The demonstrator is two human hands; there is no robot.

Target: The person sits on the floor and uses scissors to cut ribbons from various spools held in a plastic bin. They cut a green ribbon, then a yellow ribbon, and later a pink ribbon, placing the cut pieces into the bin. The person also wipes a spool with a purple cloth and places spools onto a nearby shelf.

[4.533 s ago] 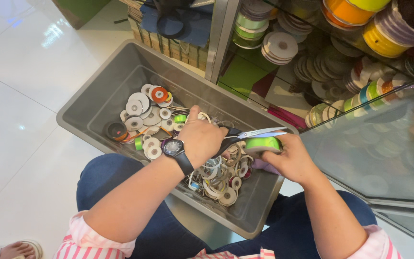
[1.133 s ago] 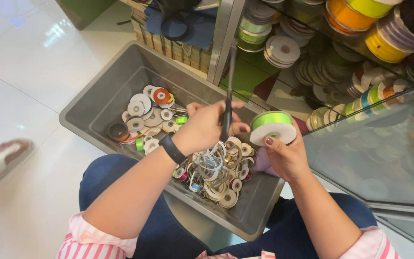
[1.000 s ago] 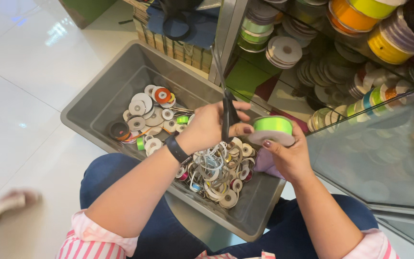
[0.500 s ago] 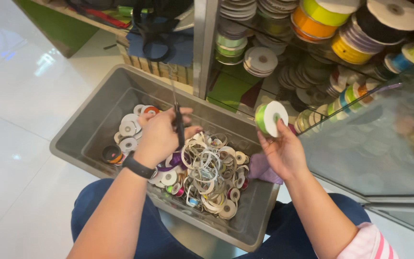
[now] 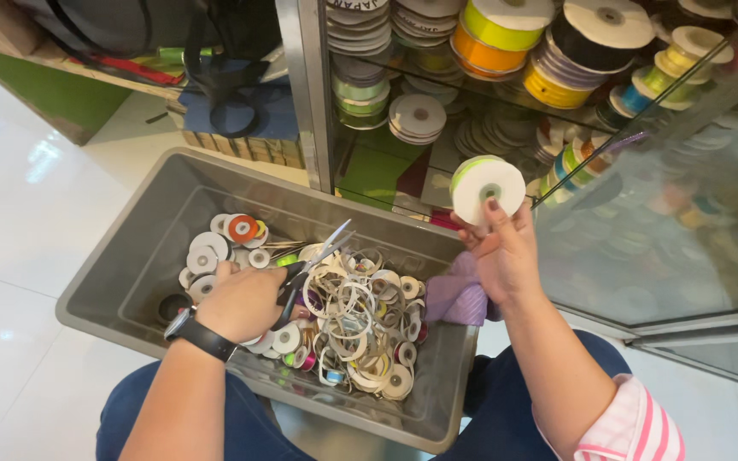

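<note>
Left hand (image 5: 245,300) grips scissors (image 5: 313,260) over the grey bin (image 5: 130,230) of empty spools. Right hand (image 5: 503,252) pinches a green ribbon spool (image 5: 487,186), white-faced, above the bin's right rim, beside purple cloth (image 5: 454,294).

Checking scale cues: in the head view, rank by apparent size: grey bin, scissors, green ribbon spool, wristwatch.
1. grey bin
2. scissors, unsure against the spool: partly hidden by the left hand
3. green ribbon spool, raised in the right hand
4. wristwatch

A grey plastic bin (image 5: 130,230) rests on a seated person's lap above the white tiled floor (image 5: 19,196), loaded with empty ribbon spools (image 5: 352,316); glass shelves (image 5: 642,154) beside it carry stacked ribbon rolls (image 5: 497,30).
</note>
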